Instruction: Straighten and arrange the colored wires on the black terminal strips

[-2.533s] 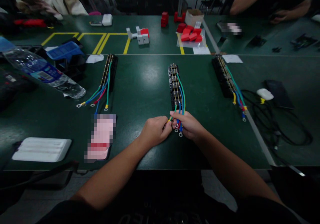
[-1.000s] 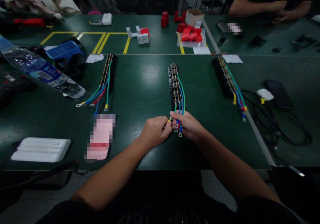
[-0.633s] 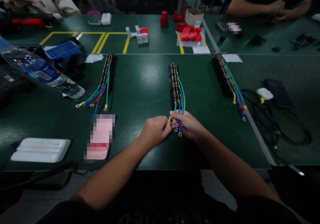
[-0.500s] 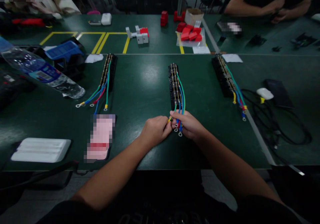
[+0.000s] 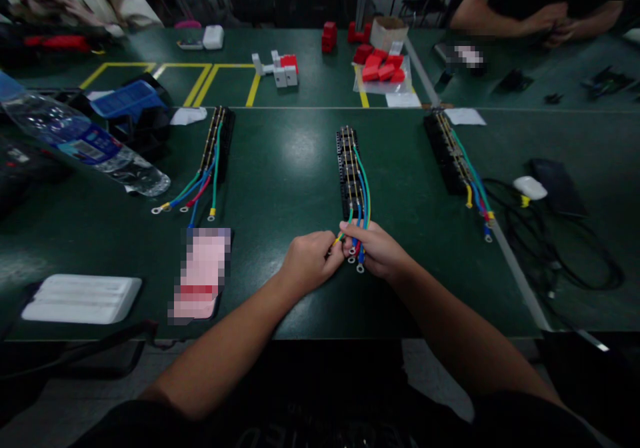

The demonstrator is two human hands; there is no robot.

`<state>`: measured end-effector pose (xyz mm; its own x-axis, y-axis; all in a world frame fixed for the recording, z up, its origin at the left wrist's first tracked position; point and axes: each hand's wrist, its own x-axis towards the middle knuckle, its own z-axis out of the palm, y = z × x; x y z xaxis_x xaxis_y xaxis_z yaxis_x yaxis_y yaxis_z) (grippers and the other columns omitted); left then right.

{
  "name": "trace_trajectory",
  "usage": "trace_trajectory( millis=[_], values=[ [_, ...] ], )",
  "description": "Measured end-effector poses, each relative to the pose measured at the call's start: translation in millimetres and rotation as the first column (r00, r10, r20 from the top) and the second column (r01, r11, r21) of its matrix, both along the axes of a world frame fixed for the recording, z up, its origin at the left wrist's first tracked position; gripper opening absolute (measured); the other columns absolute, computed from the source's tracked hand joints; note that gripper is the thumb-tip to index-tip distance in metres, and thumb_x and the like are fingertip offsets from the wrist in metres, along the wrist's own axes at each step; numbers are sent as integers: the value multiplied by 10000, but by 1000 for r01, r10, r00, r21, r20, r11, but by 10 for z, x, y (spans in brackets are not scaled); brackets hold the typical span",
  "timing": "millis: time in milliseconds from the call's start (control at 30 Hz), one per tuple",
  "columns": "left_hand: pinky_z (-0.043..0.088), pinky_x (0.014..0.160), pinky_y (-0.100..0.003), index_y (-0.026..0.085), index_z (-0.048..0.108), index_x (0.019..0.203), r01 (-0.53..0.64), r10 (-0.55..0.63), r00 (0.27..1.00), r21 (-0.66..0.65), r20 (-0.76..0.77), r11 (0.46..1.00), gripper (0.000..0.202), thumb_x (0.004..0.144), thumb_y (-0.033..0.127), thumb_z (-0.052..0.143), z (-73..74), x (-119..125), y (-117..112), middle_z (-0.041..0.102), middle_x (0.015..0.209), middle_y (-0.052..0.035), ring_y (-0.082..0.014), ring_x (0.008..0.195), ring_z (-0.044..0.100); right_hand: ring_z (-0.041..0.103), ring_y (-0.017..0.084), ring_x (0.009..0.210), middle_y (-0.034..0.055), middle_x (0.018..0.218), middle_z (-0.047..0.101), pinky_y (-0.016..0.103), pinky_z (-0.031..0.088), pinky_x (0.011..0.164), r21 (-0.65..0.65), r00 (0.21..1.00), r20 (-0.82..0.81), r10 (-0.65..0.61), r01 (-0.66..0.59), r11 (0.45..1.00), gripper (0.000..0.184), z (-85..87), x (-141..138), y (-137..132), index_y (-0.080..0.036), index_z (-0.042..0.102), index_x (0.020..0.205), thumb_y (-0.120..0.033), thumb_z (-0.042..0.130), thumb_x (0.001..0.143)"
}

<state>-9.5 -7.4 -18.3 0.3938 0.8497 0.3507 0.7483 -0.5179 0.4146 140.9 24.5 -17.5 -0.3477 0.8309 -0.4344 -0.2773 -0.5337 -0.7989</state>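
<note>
Strip mid-surface, long axis running straight away from person. Wires trail off near end into both hands. Left hand fingers pinch yellow-green lead; right hand, touching it, curls round the other wires.

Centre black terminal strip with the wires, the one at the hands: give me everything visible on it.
Long black plastic-looking terminal strip lies flat on the dark green table, lengthwise away from the person, brass-coloured contacts in rows along its top. Green, blue and red insulated wires run off it toward its near end, ending in silver ring lugs. The right hand gathers those ends; the left hand pinches a yellow-green one.
</note>
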Motion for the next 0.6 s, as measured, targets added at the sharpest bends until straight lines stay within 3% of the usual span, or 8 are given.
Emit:
trace_trajectory(
  millis=[233, 600],
  values=[
    [342, 531, -260, 163, 520, 691, 27, -20, 996, 83, -85, 996, 262, 897, 274, 402, -53, -12, -1, 534, 614, -9, -118, 551, 484, 473, 69, 388, -39, 457, 524, 204, 379, 418, -10, 1000, 13, -24, 24, 1000, 283, -7, -1, 1, -174, 502, 586, -327, 707, 709],
    [309, 524, -254, 174, 493, 655, 4, -2, 1000, -59, 30, 998, 266, 889, 259, 401, 39, -10, 4, 496, 578, 12, -105, 519, 445, 472, 65, 391, -32, 448, 523, 198, 377, 419, -5, 1000, 25, 8, -8, 1000, 313, 31, 1, -8, -167, 503, 564, -361, 705, 703]
  ],
)
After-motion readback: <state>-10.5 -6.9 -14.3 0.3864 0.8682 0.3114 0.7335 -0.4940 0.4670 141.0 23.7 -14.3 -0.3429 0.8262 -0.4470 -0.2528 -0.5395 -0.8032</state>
